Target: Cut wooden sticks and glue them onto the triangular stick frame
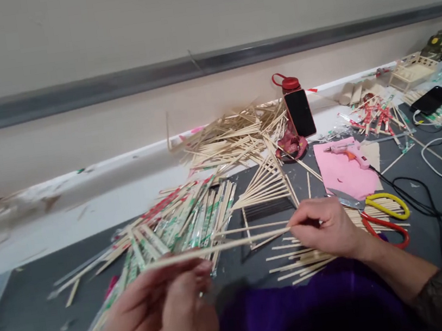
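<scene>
A thin wooden chopstick [228, 245] stretches between my two hands, a little above the table. My left hand [160, 316], close to the camera, has its fingers curled on the left end. My right hand [323, 225] pinches the right end between thumb and fingertips. Just behind the stick stands a fan-like frame of chopsticks [265, 184], with my right hand at its front edge. Loose bare chopsticks [296, 264] lie beneath and beside my right hand. Left of the frame is a heap of chopsticks in clear wrappers with green print [195, 218].
A pile of bare chopsticks [237, 136] lies against the wall. Near it are a red-capped bottle [290, 84], an upright phone [300, 114] and a tape roll [292, 147]. Scissors [387, 205], a pink glue gun [346, 152] on pink paper [340, 179] and a black cable [432, 207] lie right.
</scene>
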Demonstrator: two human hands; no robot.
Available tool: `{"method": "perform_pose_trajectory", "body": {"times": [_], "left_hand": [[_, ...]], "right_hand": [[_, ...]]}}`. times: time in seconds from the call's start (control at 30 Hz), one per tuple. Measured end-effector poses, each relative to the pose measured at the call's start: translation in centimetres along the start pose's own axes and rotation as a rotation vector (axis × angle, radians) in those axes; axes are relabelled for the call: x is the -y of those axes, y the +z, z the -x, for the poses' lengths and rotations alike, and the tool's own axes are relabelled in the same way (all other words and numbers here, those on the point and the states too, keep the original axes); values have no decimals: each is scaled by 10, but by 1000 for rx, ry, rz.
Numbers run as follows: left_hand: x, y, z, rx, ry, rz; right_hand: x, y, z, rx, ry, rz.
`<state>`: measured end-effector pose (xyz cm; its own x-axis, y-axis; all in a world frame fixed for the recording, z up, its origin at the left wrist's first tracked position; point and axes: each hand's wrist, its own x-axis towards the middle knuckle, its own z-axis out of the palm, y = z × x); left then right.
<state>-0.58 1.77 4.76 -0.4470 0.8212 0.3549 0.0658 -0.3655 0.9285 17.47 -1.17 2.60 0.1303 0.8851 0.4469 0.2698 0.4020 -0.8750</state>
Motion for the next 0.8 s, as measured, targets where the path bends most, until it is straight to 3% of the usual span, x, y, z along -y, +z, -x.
{"method": "perform_pose_trajectory", "body": {"times": [0.13,0.33,0.5,0.63,0.73,0.8], "left_hand": [[-15,-9,25,140,-171,50],[7,-10,42,349,-335,184],[15,-7,50,437,-460,270],[8,-7,51,496,-562,311],[5,-5,50,598,-632,320],[6,2,51,713,-679,316]], "right_hand": [[11,5,9,82,-12,-10],[7,6,22,123,-15,64],[8,0,34,206,2,72],[5,-34,30,287,94,146],[-12,-84,12,148,430,724],[-31,-118,-2,53,517,906]]}}
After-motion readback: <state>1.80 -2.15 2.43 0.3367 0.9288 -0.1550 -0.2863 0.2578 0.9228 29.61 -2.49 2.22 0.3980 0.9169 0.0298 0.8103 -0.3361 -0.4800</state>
